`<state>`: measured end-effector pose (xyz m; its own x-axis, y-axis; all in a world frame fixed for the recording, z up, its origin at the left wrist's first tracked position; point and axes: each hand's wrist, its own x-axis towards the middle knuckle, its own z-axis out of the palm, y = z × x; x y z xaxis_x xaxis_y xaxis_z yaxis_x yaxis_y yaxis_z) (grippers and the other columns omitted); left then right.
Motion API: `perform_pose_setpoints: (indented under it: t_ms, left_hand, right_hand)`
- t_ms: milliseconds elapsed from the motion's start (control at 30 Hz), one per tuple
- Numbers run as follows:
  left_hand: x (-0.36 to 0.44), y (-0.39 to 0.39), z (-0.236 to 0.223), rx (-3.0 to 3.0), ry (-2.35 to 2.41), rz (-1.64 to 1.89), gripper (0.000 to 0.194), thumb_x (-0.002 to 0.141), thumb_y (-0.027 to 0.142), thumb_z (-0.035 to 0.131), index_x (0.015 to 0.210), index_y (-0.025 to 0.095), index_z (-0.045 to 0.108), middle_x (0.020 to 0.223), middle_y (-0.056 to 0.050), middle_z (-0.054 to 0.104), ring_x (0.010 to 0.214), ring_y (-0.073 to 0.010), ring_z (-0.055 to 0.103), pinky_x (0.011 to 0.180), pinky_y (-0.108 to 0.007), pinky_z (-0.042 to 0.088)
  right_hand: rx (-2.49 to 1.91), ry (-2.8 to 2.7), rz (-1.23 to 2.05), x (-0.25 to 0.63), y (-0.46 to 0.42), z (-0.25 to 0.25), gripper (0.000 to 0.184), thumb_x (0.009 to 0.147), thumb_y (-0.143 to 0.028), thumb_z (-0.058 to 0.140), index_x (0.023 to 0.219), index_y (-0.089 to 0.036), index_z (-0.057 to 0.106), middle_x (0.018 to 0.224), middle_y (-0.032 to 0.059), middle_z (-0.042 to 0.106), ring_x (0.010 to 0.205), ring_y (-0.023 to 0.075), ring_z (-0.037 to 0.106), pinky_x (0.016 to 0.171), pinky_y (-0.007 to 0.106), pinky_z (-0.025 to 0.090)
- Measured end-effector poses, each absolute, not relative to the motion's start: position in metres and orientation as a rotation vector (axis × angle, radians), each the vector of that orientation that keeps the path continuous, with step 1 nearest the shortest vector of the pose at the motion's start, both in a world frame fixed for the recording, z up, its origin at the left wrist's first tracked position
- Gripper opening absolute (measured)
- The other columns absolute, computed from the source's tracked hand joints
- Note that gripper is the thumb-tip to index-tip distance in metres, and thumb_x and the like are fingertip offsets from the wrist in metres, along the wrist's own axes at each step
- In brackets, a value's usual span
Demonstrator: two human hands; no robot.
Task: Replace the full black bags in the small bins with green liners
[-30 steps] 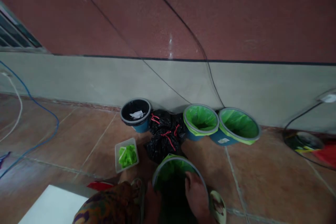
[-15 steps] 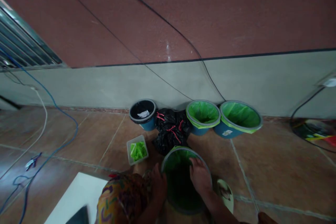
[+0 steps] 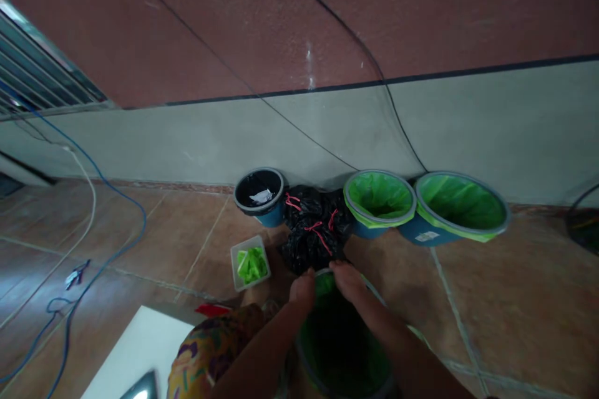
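A blue bin [image 3: 344,349] lined with a green bag stands on the floor right below me. My left hand [image 3: 302,288] and my right hand [image 3: 347,278] both reach over it and grip the green liner at the bin's far rim, fingers curled. Just beyond the hands lies a heap of tied black bags [image 3: 314,228] with red ties.
Against the wall stand a bin with a black liner [image 3: 260,195] and two green-lined bins [image 3: 380,201] [image 3: 461,208]. A clear tub of green bags [image 3: 251,262] sits on the tiles. Blue and white cables [image 3: 96,212] trail at the left. A white board [image 3: 135,355] lies at lower left.
Both hands have moved from the bin's sides to its far rim, close together. The view has tilted down and nearer to the bin.
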<state>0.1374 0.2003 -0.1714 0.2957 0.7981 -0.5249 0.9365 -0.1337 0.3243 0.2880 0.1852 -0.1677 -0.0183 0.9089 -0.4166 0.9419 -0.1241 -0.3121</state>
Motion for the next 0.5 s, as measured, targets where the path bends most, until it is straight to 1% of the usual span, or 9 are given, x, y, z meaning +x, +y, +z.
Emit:
perform_pose_setpoints:
  t_ms: [133,267,333,433,500]
  left_hand:
    - [0.129,0.198,-0.165,1.919,1.623,-0.333,0.038,0.088,0.008,0.041,0.122,0.012,0.058,0.115,-0.016,0.07,0.111,-0.0252,0.066,0.092,-0.033,0.048]
    - [0.112,0.181,-0.155,1.725,1.766,-0.352,0.042,0.085,0.02,0.055,0.127,0.013,0.053,0.121,-0.016,0.068,0.113,-0.0264,0.065,0.09,-0.033,0.048]
    - [0.101,0.167,-0.154,1.643,1.801,-0.351,0.046,0.084,0.025,0.058,0.128,0.013,0.053,0.121,-0.016,0.068,0.112,-0.0274,0.065,0.088,-0.034,0.048]
    - [0.089,0.147,-0.157,1.612,1.821,-0.321,0.046,0.086,0.027,0.057,0.129,0.013,0.052,0.115,-0.014,0.071,0.11,-0.0258,0.066,0.087,-0.032,0.048]
    - [0.087,0.139,-0.161,1.648,1.817,-0.32,0.042,0.087,0.025,0.055,0.128,0.013,0.053,0.113,-0.013,0.071,0.111,-0.0239,0.065,0.088,-0.03,0.047]
  right_hand:
    - [2.177,1.987,-0.866,0.298,0.181,-0.171,0.034,0.093,-0.013,0.039,0.112,-0.014,0.067,0.114,0.014,0.071,0.108,0.0223,0.065,0.09,0.03,0.044]
    - [2.263,1.868,-0.873,0.312,0.164,-0.174,0.032,0.093,-0.016,0.044,0.116,-0.012,0.066,0.115,0.0166,0.07,0.108,0.0234,0.065,0.09,0.031,0.045]
    - [2.317,1.794,-0.869,0.322,0.148,-0.176,0.033,0.092,-0.016,0.044,0.116,-0.012,0.067,0.113,0.0163,0.071,0.108,0.0235,0.066,0.091,0.031,0.046]
    - [2.398,1.659,-0.846,0.335,0.117,-0.179,0.035,0.093,-0.017,0.043,0.118,-0.011,0.066,0.111,0.0181,0.072,0.106,0.0258,0.067,0.089,0.034,0.048]
    - [2.509,1.523,-0.802,0.335,0.095,-0.178,0.037,0.094,-0.02,0.04,0.119,-0.008,0.065,0.108,0.0208,0.071,0.1,0.0281,0.069,0.085,0.036,0.049]
